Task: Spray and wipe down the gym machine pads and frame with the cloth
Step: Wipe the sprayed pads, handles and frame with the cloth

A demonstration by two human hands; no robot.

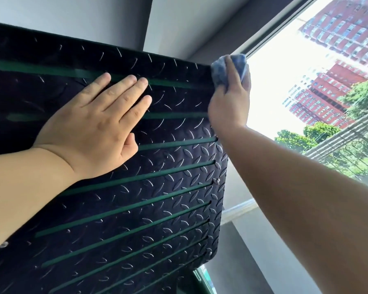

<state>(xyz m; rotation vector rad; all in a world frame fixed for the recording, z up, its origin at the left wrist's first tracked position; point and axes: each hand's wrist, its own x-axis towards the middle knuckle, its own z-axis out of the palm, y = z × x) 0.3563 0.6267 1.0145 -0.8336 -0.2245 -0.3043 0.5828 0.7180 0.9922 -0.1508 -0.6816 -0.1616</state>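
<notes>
A large black footplate (153, 198) of the gym machine fills the view, with a raised diamond tread and green slots running across it. My left hand (98, 122) lies flat on its upper part, fingers straight and pressing. My right hand (229, 98) grips a blue cloth (221, 71) and holds it against the plate's top right corner and side edge. No spray bottle is in view.
A large window (306, 92) lies to the right, showing red brick buildings and trees. A grey wall (179, 24) and a roller blind housing run above the plate. A grey sill and wall (253, 251) drop below the window.
</notes>
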